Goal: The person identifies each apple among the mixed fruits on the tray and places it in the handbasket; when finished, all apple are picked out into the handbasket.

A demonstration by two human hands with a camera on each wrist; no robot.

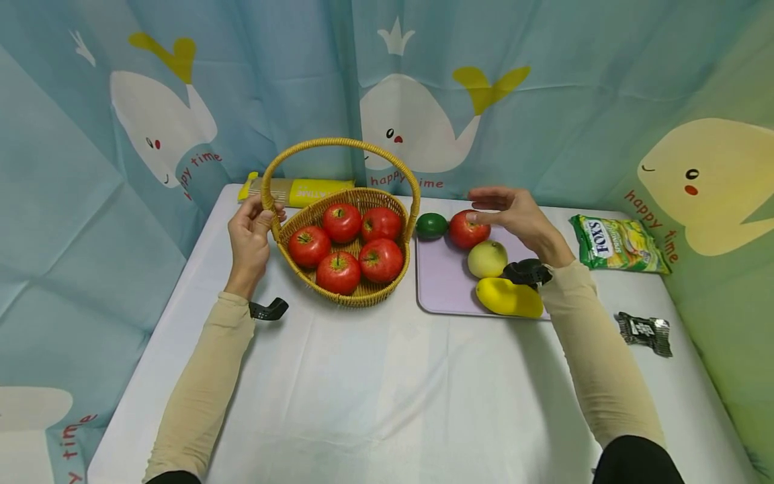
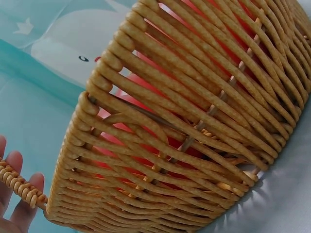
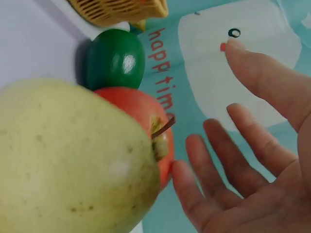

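Note:
My left hand (image 1: 249,245) grips the left foot of the handle (image 1: 342,142) of a wicker basket (image 1: 358,300). Several red apples (image 1: 338,273) lie in that basket, showing through the weave in the left wrist view. Over at the lilac tray (image 1: 441,292), my right hand (image 1: 519,216) hovers beside a red apple (image 1: 465,232), thumb apart from the extended fingers. In the right wrist view a pale green pear-like fruit (image 3: 73,160) partly covers this apple, and the palm holds nothing. A dark green fruit (image 1: 432,226) and a yellow mango (image 1: 509,298) share the tray.
Behind the basket lies a yellow packet (image 1: 314,191). A green FOX'S bag (image 1: 619,243) and a small black wrapped packet (image 1: 644,333) lie right of the tray on the white table (image 1: 375,390). A whale-print curtain (image 1: 290,81) hangs around the back and sides.

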